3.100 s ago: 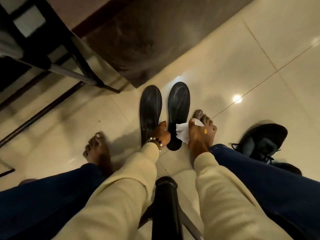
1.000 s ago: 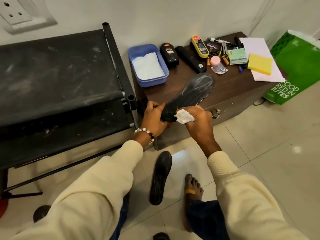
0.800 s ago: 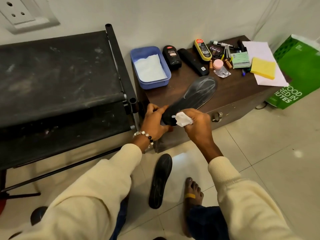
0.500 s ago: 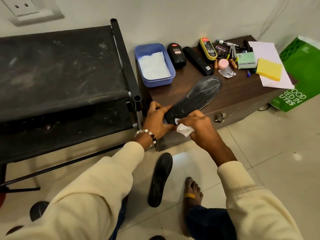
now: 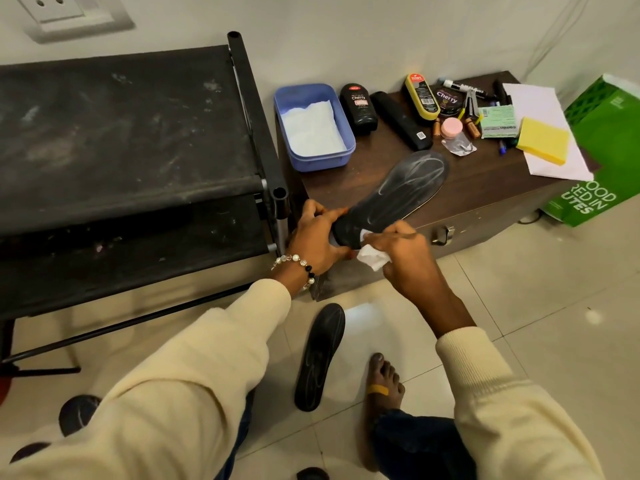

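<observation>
The left hand [image 5: 318, 237] grips the heel end of a black insole [image 5: 398, 192], with its fingers and thumb curled round that end. The right hand [image 5: 405, 261] has its fingers bent and closed on a crumpled white wipe [image 5: 372, 258], which touches the insole's heel on its right edge, just beside the left hand.

The insole's long axis runs from near left to far right. Its heel points back at the person and its toe points away toward the far right corner of the chest [image 5: 485, 188]. It crosses the chest's front edge near the front left corner, so the heel hangs out past the edge while the toe lies over the top. Whether the toe rests on the wood cannot be told. The face turned up is streaked with pale smears.

A blue tub [image 5: 313, 164] stands at the far left corner of the chest, with a black bottle [image 5: 359, 107] just right of it along the back edge. A yellow sponge [image 5: 542, 140] lies near the right edge. A second insole [image 5: 320, 355] lies on the floor [image 5: 536, 323] in front of the chest, toe toward it, beside a bare foot [image 5: 382, 386]. A black rack [image 5: 121, 133] stands against the chest's left side, and a green bag [image 5: 609, 150] sits at its right.
</observation>
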